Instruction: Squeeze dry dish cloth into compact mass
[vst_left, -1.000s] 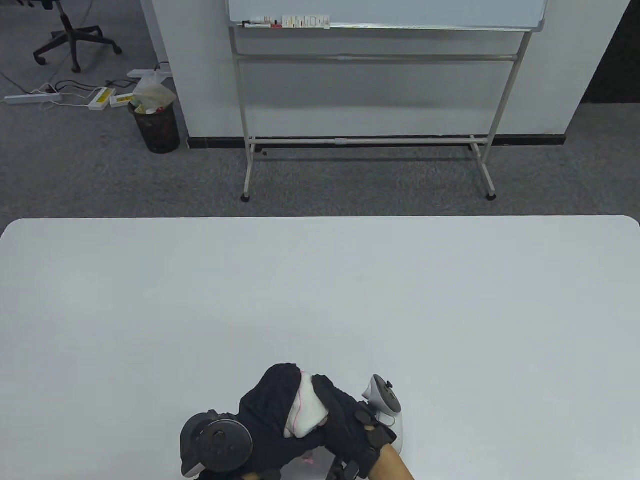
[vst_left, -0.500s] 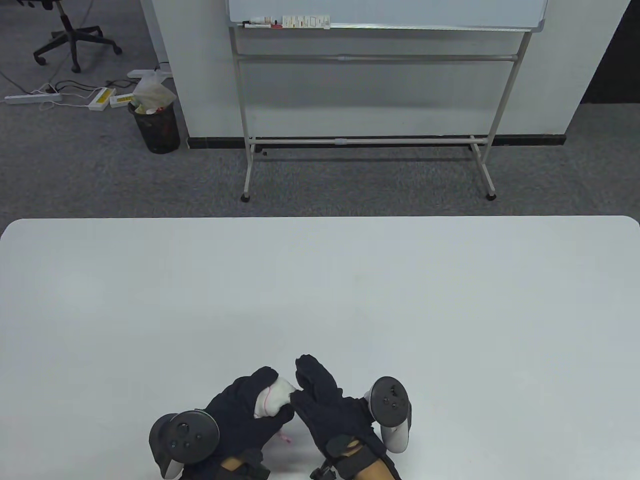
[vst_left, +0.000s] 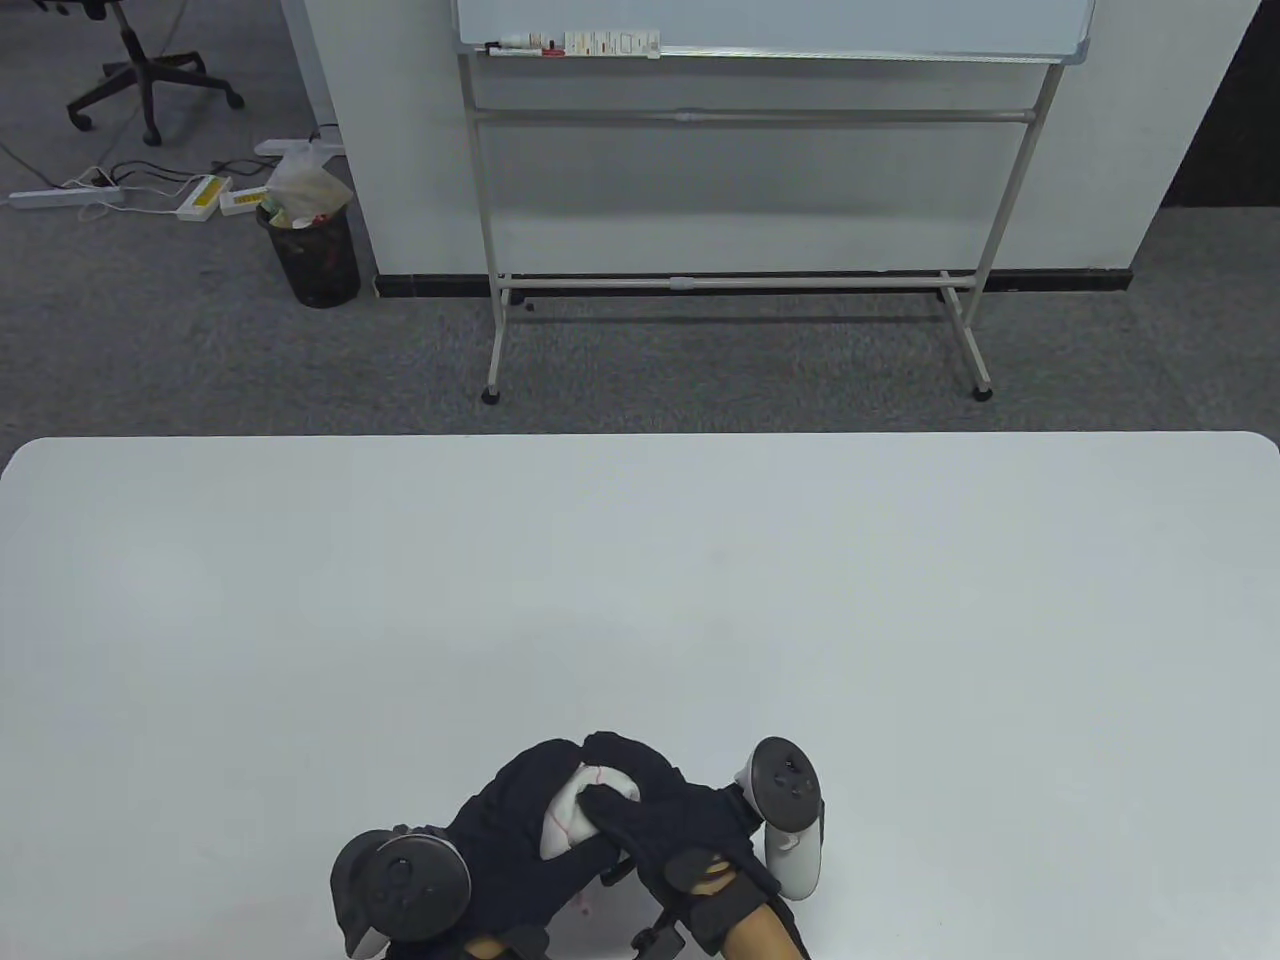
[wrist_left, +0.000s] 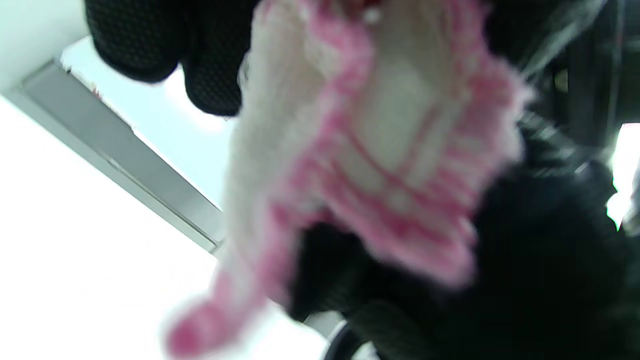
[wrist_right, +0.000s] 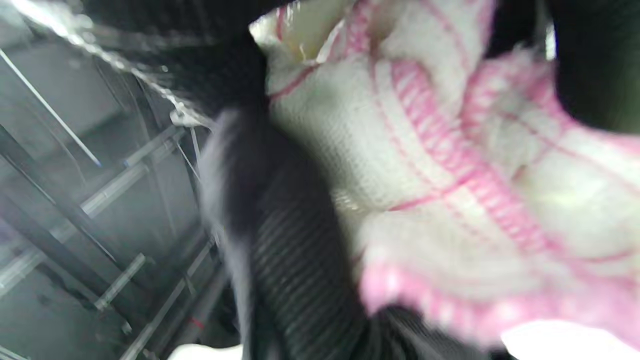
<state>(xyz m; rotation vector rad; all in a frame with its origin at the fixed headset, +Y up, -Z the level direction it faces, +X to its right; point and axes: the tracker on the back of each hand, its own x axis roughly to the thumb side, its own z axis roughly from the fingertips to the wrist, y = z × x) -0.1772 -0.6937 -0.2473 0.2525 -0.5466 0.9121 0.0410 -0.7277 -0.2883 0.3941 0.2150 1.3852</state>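
The dish cloth (vst_left: 566, 812) is white with pink stripes, bunched into a small wad near the table's front edge. My left hand (vst_left: 510, 830) cups it from the left and below. My right hand (vst_left: 650, 810) closes over it from the right, fingers curled across its top. Both hands press it between them, a little above the table. A pink corner (vst_left: 582, 905) hangs below. The left wrist view shows the cloth (wrist_left: 380, 150) blurred and close, with dark fingertips (wrist_left: 150, 45) above it. The right wrist view shows the cloth (wrist_right: 450, 180) crumpled against a gloved finger (wrist_right: 290, 260).
The white table (vst_left: 640, 580) stretches far ahead and to both sides. Beyond it a whiteboard stand (vst_left: 740, 250) and a black bin (vst_left: 312, 250) are on the grey carpet. Trackers (vst_left: 785, 800) sit on the backs of both hands.
Half a second ago my right hand was open beside the cloth, which lay in my left hand. Now the right hand has closed over it and both hands squeeze it together.
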